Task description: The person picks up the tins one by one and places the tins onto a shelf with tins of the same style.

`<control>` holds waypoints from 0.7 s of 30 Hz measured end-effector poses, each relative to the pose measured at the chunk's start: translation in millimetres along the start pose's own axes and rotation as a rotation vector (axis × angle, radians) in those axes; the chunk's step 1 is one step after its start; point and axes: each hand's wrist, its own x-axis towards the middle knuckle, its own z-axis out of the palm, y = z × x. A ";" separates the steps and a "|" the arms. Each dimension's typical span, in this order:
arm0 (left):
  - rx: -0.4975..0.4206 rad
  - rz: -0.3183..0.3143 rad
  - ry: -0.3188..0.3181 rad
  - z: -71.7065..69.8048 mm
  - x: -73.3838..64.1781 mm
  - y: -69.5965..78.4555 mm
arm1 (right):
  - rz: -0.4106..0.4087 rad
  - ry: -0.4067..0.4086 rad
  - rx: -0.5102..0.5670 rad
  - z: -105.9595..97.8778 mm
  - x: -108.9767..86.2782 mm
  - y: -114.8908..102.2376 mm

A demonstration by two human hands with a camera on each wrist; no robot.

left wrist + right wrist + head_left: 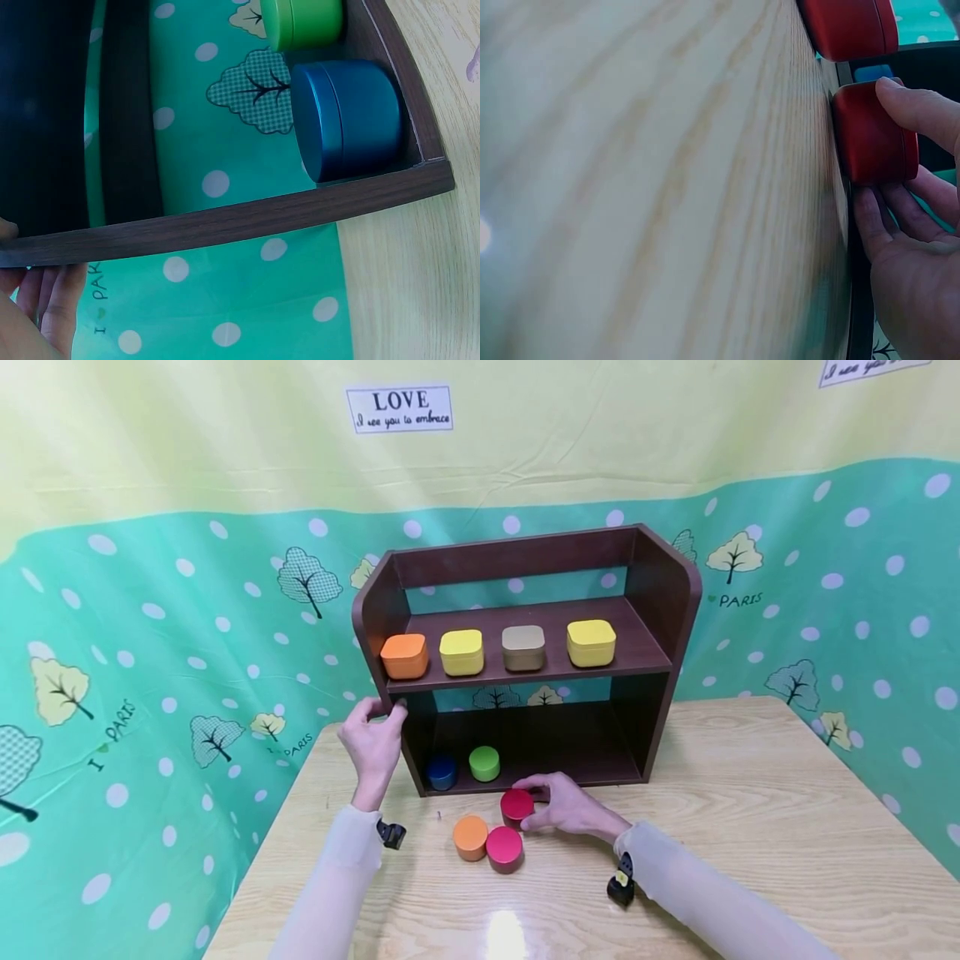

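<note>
A dark brown two-tier shelf [517,547] stands on the table, and my left hand [372,739] grips the front edge of its left side panel [225,225]. In the left wrist view the thumb lies on the inner face and the fingers on the outer face. My right hand [566,806] holds a round red tin [870,135] just in front of the shelf's lower edge, thumb on one side and fingers on the other. Close by on the table are a crimson tin [505,849] and a round orange tin [470,837].
On the lower tier sit a blue tin [442,772] and a green tin [484,763]. The upper tier carries a square orange tin [405,657], two yellow tins, one of them [591,643] rightmost, and a grey-brown tin [523,648]. A patterned curtain [187,635] hangs behind.
</note>
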 end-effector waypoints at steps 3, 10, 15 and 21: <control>-0.009 0.000 -0.004 0.2 0.6 0.1 | -0.002 -0.003 0.004 -0.8 0.0 -0.2; -0.019 -0.007 -0.013 -0.4 0.8 0.7 | -0.007 0.002 0.007 -1.3 -0.4 -0.6; -0.014 0.003 -0.009 -0.5 0.7 1.0 | -0.007 0.011 0.006 -3.5 -1.1 -2.1; -0.012 0.006 -0.005 -0.2 0.4 1.8 | -0.015 0.019 -0.009 -7.7 -2.7 -5.1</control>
